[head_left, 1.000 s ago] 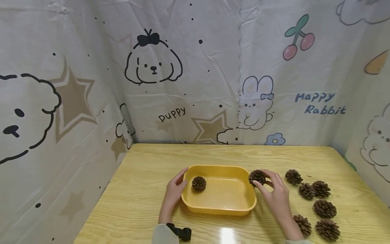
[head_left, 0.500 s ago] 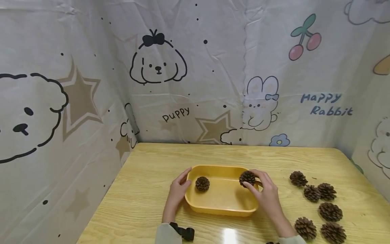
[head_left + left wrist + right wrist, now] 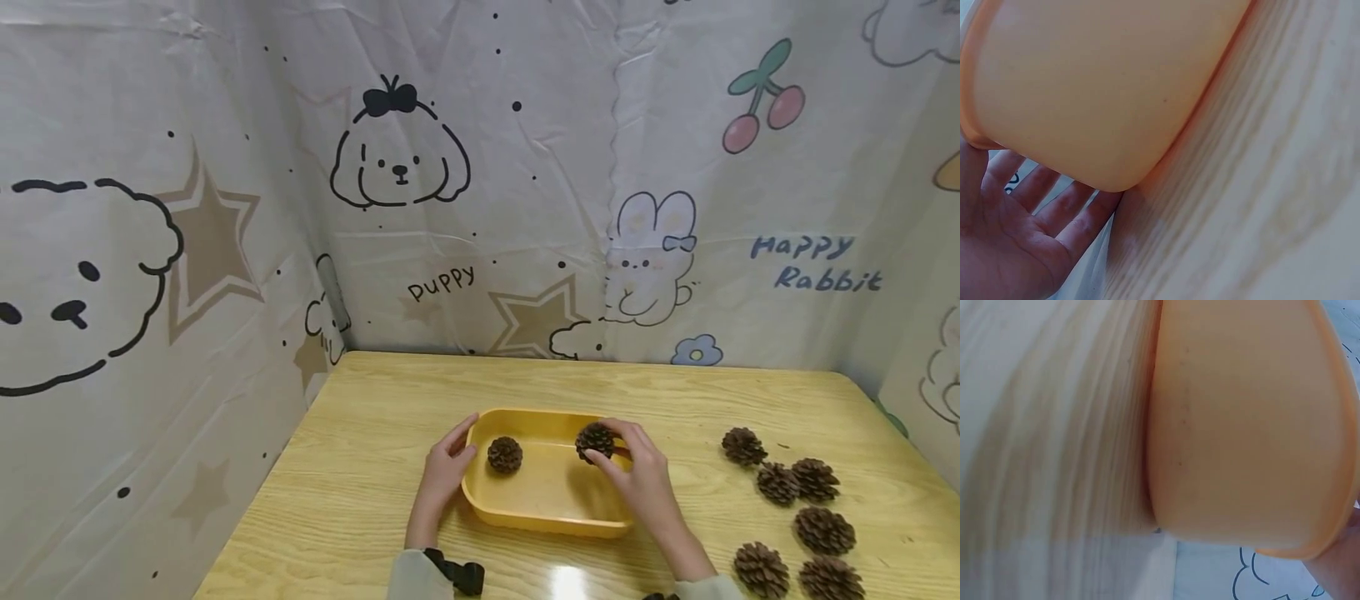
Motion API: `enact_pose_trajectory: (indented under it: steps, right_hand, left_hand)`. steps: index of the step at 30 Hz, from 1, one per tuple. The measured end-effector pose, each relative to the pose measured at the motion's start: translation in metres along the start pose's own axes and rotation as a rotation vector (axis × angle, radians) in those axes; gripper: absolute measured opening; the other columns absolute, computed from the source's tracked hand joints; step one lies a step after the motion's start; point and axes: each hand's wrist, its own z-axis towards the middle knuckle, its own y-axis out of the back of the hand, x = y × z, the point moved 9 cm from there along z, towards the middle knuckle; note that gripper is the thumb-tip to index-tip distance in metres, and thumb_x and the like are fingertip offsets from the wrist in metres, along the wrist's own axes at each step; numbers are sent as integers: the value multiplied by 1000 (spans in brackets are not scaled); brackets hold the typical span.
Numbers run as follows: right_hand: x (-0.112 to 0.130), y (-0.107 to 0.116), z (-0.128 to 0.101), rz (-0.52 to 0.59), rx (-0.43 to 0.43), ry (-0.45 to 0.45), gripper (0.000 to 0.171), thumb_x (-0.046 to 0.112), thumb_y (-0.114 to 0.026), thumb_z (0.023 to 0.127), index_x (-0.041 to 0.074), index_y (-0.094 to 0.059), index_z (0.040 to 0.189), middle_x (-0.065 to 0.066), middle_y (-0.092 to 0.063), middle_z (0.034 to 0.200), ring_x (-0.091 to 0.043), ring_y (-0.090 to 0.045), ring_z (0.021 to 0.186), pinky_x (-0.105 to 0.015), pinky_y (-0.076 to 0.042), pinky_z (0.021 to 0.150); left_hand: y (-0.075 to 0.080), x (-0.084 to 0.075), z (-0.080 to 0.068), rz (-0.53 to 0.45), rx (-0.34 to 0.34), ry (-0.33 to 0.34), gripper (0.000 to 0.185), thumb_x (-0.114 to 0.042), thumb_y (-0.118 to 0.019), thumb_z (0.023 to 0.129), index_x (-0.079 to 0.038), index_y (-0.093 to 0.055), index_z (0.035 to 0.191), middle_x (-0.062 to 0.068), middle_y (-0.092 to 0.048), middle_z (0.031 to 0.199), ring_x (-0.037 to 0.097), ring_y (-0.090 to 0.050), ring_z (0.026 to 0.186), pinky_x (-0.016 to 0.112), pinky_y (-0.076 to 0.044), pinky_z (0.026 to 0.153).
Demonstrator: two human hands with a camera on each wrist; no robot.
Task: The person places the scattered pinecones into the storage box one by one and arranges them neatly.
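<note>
A yellow plastic basin (image 3: 551, 523) stands on the wooden table. Inside it, near the left end, lies a brown pine cone (image 3: 505, 455). My right hand (image 3: 645, 479) pinches another pine cone (image 3: 592, 442) between thumb and fingers, over the right part of the basin. In the right wrist view the basin's outer wall (image 3: 1247, 425) fills much of the picture, and the held cone is out of sight. My left hand (image 3: 444, 468) steadies the basin's left end. In the left wrist view its nearly straight fingers (image 3: 1063, 206) touch the outside wall, with the thumb up at the rim.
Several loose pine cones (image 3: 823, 531) lie on the right side of the table (image 3: 360, 467), one (image 3: 744, 447) farther back than the others. Behind and left of the table hangs a printed cloth (image 3: 480, 167). A black strap (image 3: 453, 571) circles my left wrist.
My right hand has carried its pine cone leftward from the basin's right rim to over the inside. The head view has swung slightly left. The left hand stays at the basin.
</note>
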Motion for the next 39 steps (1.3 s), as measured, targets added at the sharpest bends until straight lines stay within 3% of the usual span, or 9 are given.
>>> enact_pose_trajectory:
  steps: [4, 24, 29, 32, 39]
  right_hand:
    - [1, -7, 1, 12, 30, -6, 45, 2, -80, 75, -2, -64, 117, -16, -66, 110, -30, -68, 96, -35, -62, 77]
    - [13, -36, 10, -39, 123, 45, 43, 4, -82, 73, 0, -66, 113, -15, -67, 107, -30, -68, 94, -34, -62, 72]
    - [14, -48, 10, -53, 180, 41, 42, 7, -81, 75, 4, -65, 115, -13, -67, 111, -28, -68, 96, -35, -62, 74]
    - [15, -54, 11, -53, 210, 34, 41, 8, -80, 77, 5, -64, 115, -12, -66, 112, -27, -67, 97, -36, -61, 75]
    - [20, -63, 13, -116, 227, 74, 42, 8, -80, 76, 4, -64, 115, -12, -67, 112, -28, -67, 98, -39, -60, 76]
  left_hand:
    - [-1, 0, 0, -1, 1, -4, 48, -7, -53, 97, -9, -50, 144, 20, -49, 147, 38, -51, 133, 46, -48, 107]
    - [-2, 5, -1, 4, -6, 2, 48, -9, -53, 96, -12, -51, 143, 20, -51, 146, 39, -52, 132, 46, -49, 106]
    - [-2, 4, 0, -1, -11, 3, 48, -9, -53, 96, -11, -51, 143, 20, -51, 145, 39, -52, 131, 47, -50, 105]
    - [-1, -3, -3, 2, -15, 9, 47, -7, -52, 96, -9, -51, 143, 22, -50, 145, 40, -51, 132, 48, -49, 106]
    - [3, -39, -18, 5, -5, 1, 46, -3, -51, 94, -2, -52, 141, 25, -52, 143, 42, -51, 131, 51, -46, 107]
